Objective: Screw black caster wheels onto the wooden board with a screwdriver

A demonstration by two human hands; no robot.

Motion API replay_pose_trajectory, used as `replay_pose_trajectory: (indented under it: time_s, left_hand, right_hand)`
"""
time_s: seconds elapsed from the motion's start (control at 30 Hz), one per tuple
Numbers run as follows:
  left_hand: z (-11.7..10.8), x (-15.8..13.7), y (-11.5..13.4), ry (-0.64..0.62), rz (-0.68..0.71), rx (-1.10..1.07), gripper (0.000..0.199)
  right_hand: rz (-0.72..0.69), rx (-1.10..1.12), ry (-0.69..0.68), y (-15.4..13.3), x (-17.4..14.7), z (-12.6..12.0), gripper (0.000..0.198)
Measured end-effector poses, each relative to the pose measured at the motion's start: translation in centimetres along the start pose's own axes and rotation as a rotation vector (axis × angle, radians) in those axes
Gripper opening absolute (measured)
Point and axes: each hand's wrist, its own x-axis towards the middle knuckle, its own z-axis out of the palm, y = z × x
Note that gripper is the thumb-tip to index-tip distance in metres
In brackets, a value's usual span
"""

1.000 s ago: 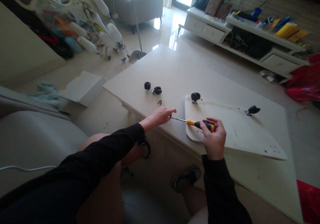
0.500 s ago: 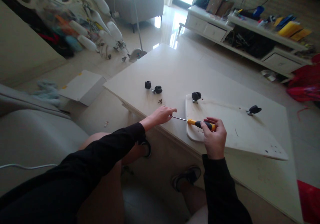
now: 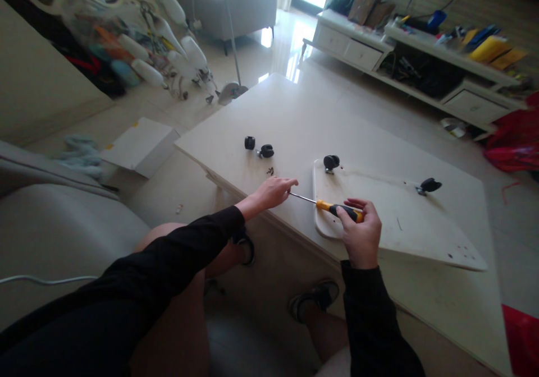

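My right hand is closed round the yellow and black handle of a screwdriver, whose shaft points left. At its tip, the fingers of my left hand are pinched together; whatever they hold there is too small to make out. Beneath the screwdriver handle lies a white board with small holes. Two black casters stand on that board, one near its left end and one farther right. Two loose casters lie beyond my left hand, beside a small pile of screws.
The white table carries all of this, its near edge just above my legs. A white box sits on the floor at left, by a grey sofa. Beyond the table stands a low cabinet loaded with clutter.
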Motion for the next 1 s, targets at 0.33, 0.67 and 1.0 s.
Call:
replay_pose_trajectory:
  time_s: [0.33, 0.67, 1.0]
  left_hand:
    - [0.32, -0.02, -0.22, 0.011, -0.015, 0.025, 0.042]
    - [0.37, -0.02, -0.05, 0.019, -0.071, 0.011, 0.034]
    - [0.45, 0.44, 0.13, 0.042, -0.093, -0.018, 0.037]
  right_hand:
    - [-0.007, -0.024, 0.004, -0.19, -0.15, -0.04, 0.041]
    - [0.004, -0.023, 0.001, -0.33, -0.14, 0.06, 0.042]
    - [-0.017, 0.005, -0.008, 0.0, -0.11, 0.15, 0.041]
